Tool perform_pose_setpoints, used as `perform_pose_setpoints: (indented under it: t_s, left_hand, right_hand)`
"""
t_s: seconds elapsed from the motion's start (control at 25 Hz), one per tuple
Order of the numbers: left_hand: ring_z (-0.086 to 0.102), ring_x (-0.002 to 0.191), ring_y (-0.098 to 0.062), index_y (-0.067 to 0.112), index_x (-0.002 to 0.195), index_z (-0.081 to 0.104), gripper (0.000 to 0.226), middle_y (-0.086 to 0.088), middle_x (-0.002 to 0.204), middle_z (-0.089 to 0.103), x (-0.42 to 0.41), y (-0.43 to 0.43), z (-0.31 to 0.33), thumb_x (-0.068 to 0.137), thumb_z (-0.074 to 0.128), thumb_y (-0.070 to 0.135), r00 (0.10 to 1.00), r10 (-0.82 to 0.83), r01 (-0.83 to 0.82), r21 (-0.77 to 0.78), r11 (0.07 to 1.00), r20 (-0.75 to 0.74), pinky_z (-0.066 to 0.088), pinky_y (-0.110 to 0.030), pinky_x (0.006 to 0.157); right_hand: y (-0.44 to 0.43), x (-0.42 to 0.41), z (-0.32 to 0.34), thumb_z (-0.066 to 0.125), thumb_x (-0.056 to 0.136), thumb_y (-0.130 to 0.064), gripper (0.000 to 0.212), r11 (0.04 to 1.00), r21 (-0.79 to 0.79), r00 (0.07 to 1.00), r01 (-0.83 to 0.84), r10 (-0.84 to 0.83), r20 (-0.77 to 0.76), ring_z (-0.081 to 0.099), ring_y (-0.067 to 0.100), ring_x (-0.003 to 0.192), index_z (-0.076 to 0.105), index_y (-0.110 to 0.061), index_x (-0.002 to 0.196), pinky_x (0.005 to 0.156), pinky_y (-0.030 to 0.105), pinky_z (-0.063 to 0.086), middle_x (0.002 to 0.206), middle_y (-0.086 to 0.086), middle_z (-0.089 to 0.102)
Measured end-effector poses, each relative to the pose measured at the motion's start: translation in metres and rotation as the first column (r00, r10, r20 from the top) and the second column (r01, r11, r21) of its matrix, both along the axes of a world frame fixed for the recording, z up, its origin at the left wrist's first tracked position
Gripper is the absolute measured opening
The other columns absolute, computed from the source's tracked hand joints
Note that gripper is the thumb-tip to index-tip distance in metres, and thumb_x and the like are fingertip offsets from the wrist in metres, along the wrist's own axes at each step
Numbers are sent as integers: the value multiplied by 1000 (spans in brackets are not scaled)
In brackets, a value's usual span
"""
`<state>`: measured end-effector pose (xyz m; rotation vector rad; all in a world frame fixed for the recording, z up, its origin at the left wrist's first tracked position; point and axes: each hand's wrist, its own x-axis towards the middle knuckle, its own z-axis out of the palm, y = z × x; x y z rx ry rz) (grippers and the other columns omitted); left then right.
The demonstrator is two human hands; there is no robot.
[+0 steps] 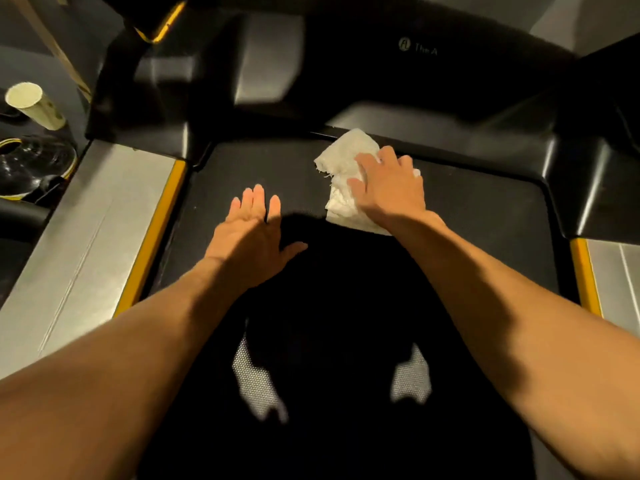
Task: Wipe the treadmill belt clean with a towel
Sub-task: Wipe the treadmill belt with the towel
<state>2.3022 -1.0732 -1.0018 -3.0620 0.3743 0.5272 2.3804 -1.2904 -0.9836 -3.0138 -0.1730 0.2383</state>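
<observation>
Towel, white and crumpled, sits on the treadmill belt near its front end, right of centre, its far corner touching the black motor cover edge. My right hand is pressed flat on top of it, palm down, fingers spread and slightly curled over the cloth, not a closed grip, more a press. Part of the towel sticks out ahead and to the left of the fingers, part trails back under the wrist.

My left hand is just beside it to the left, palm down on bare belt, fingers straight and together, thumb out to the side, holding nothing. Cannot tell if the palm fully touches the belt or hovers a bit.

Belt is black, heavy shadow down the middle, two light patches near me. Yellow strip and grey side rail run along the left; matching yellow strip and rail on the right. Cover carries a small logo, text too blurred to read fully. Far left, off the treadmill: a pale cylinder lying tilted, and a dark round object below it.
</observation>
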Motion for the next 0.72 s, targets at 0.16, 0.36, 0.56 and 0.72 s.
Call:
perform_pose_setpoints:
  t_s: [0.16, 0.36, 0.56, 0.72]
  left_hand:
    - [12, 143, -43, 8, 151, 3, 118, -32, 153, 9, 12, -6, 24, 70, 40, 84, 987, 26, -26, 0, 1000, -156, 19, -50, 115]
    - [25, 136, -50, 37, 150, -11, 128, -23, 143, 39, 44, -42, 43, 60, 75, 66, 942, 63, -50, 47, 998, -329, 28, -57, 109]
    - [1, 139, -55, 43, 146, -17, 139, -33, 152, 10, 53, -55, 29, 55, 88, 47, 877, 226, -212, 80, 974, -425, 14, -64, 111]
    - [7, 138, -55, 39, 148, -16, 137, -32, 151, 19, 53, -59, 30, 58, 87, 47, 892, 247, -217, 119, 969, -379, 18, -63, 111]
  right_hand:
    - [-36, -23, 1, 46, 84, -66, 62, 996, -84, 1000, -3, 5, 19, 41, 32, 111, 43, -23, 129, 91, 51, 37, 126, 9, 42]
    - [-18, -13, 0, 35, 91, -47, 47, 978, -178, 991, 107, -91, 93, 43, 37, 109, 45, -20, 129, 88, 51, 38, 123, 17, 45]
    - [-46, -43, -9, 41, 89, -32, 37, 996, -73, 985, -44, 56, 166, 45, 35, 99, 56, -20, 120, 84, 48, 36, 118, 14, 51]
    - [-48, -9, -3, 47, 91, -33, 36, 976, -98, 978, 197, -189, 86, 39, 34, 110, 51, -22, 126, 89, 51, 34, 126, 12, 43]
